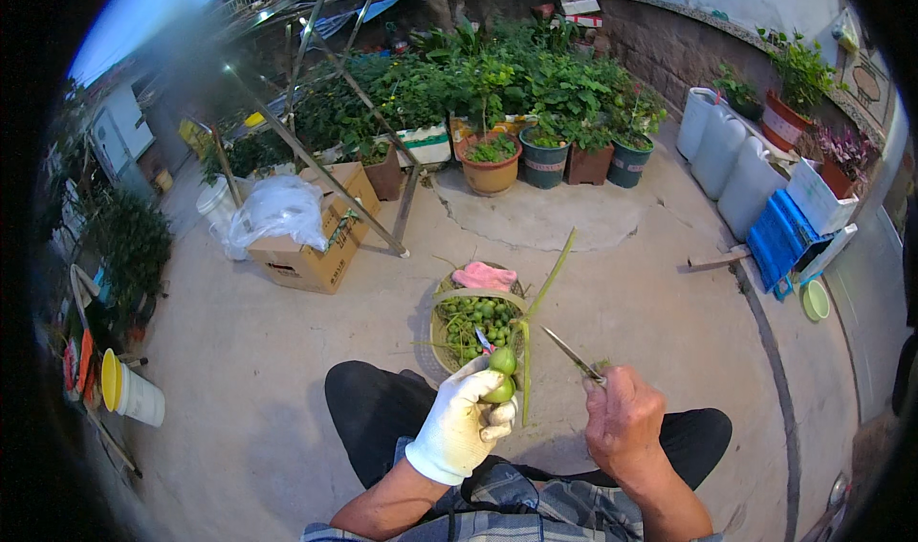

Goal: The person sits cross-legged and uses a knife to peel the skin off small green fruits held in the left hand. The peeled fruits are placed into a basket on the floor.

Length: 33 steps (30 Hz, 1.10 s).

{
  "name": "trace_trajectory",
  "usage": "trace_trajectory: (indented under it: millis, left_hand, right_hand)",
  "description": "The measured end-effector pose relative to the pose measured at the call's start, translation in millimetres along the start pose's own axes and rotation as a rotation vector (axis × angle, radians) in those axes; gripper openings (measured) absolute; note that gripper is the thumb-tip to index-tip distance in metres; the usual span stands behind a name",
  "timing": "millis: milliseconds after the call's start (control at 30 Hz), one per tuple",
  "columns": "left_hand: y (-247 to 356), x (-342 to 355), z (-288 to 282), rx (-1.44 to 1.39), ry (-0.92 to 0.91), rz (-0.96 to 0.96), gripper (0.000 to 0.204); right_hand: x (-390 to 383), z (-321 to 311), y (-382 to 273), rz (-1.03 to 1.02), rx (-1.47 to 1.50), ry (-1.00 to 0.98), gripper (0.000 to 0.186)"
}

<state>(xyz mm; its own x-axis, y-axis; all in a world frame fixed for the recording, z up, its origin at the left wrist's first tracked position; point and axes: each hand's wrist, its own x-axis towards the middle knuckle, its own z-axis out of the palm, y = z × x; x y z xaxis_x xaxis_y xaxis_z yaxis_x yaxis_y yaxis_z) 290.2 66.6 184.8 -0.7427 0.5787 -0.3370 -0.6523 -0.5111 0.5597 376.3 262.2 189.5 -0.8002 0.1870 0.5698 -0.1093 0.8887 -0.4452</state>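
My left hand (454,432), in a white knit glove, is closed around two round green fruits (503,359), one above the other. The exact kind of fruit I cannot tell. My bare right hand (626,416) grips a knife (570,353) by its handle, the narrow blade pointing up and left, apart from the fruits. Just beyond my hands stands a woven basket (438,335) with a curved handle, holding many small green fruits (461,322). A pink cloth or glove (485,276) lies at its far side. A long green stalk (555,272) leans beside the basket's right edge.
Potted plants (491,164) line the far side. A cardboard box (311,260) with clear plastic (282,209) sits back left, under a metal frame (316,164). White jugs (717,154) and a blue crate-like thing (779,236) stand right. A bucket (139,394) lies at far left.
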Motion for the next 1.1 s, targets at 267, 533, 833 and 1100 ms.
trace_trajectory:
  millis: [267,533,833,1100]
  left_hand:
    - [-4,1,3,-0.005,-0.067,-0.043,0.033]
    - [-14,-3,11,0.034,0.011,-0.091,0.02]
    - [-14,-8,13,0.05,0.006,-0.086,0.013]
    - [-27,-7,18,0.076,0.091,-0.007,0.011]
  right_hand:
    - [-21,15,11,-0.018,0.072,-0.088,0.017]
    - [0,27,7,-0.13,0.025,-0.018,0.021]
    - [11,17,2,-0.165,-0.046,-0.144,0.029]
    - [14,24,5,-0.252,-0.084,-0.106,0.034]
